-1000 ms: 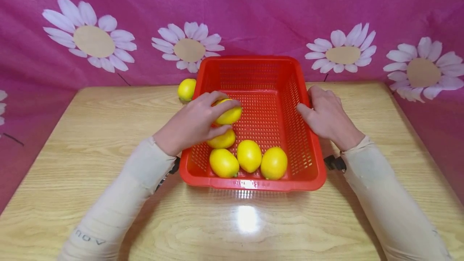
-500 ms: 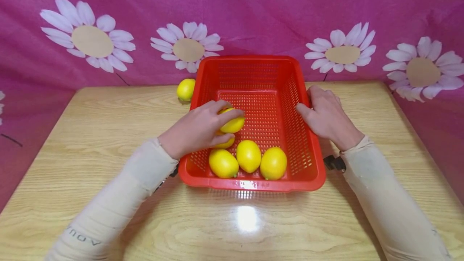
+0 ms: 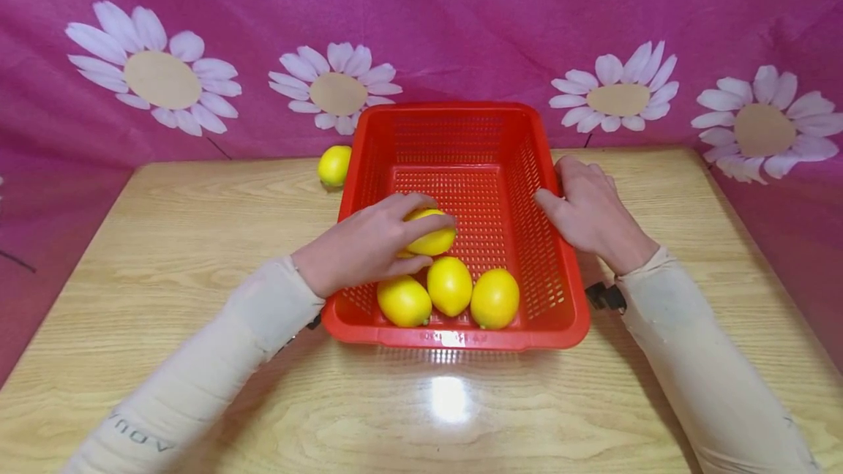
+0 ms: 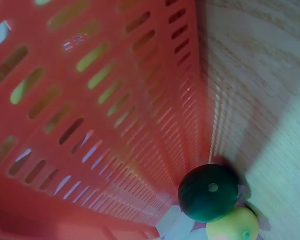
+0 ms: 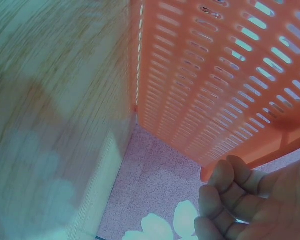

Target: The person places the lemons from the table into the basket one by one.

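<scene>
In the head view, my left hand (image 3: 372, 240) reaches over the left rim of a red plastic basket (image 3: 454, 339) and grips a lemon (image 3: 435, 234) from above. Three more lemons lie along the near wall: a left one (image 3: 404, 301), a middle one (image 3: 450, 286) and a right one (image 3: 495, 299). A bit of yellow under my left hand belongs to another lemon, mostly covered. My right hand (image 3: 589, 214) holds the basket's right rim, thumb on the inner side. In the right wrist view its fingers (image 5: 222, 175) curl by the rim, outside the perforated wall.
Outside the basket, at its far left, a yellow lemon (image 3: 334, 166) sits on the wooden table (image 3: 197, 240). Beside it, the left wrist view shows a dark green round object (image 4: 208, 194), hidden in the head view. A pink flowered cloth (image 3: 461, 20) hangs behind the table.
My left hand has moved nearer and slightly right inside the basket with the lemon, covering most of the lemon beneath. My right hand keeps its hold on the rim.
</scene>
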`<state>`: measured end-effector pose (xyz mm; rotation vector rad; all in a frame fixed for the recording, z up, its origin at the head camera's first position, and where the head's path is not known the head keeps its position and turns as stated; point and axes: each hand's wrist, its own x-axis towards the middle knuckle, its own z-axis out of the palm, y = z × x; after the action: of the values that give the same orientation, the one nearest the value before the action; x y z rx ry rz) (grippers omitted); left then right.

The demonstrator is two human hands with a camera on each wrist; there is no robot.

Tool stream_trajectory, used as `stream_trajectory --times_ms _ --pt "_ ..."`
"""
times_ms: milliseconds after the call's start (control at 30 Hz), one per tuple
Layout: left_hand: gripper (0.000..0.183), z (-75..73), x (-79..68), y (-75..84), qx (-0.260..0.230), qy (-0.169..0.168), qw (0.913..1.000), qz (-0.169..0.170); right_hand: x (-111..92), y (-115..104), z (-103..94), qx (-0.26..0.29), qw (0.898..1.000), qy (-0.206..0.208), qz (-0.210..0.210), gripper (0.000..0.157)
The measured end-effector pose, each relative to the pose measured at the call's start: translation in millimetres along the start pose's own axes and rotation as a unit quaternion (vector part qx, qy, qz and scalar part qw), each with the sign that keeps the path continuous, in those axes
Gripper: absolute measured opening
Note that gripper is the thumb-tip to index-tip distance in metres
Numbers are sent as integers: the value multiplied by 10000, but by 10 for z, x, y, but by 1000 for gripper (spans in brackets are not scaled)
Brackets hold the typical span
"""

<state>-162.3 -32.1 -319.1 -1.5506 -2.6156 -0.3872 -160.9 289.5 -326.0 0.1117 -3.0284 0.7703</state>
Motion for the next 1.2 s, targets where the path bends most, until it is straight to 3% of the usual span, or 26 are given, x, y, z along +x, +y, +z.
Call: stream_trajectory --times_ms 233,600,1200 --pt "50 3 12 3 -5 -162 9997 163 -2 -3 4 20 10000 -5 -24 40" --pt "60 -11 17 2 -224 -700 9972 122 -5 -1 5 21 10000 50 -62 40" --pt "61 -3 19 -16 -377 -715 9967 65 -5 1 15 24 9999 131 -59 38"
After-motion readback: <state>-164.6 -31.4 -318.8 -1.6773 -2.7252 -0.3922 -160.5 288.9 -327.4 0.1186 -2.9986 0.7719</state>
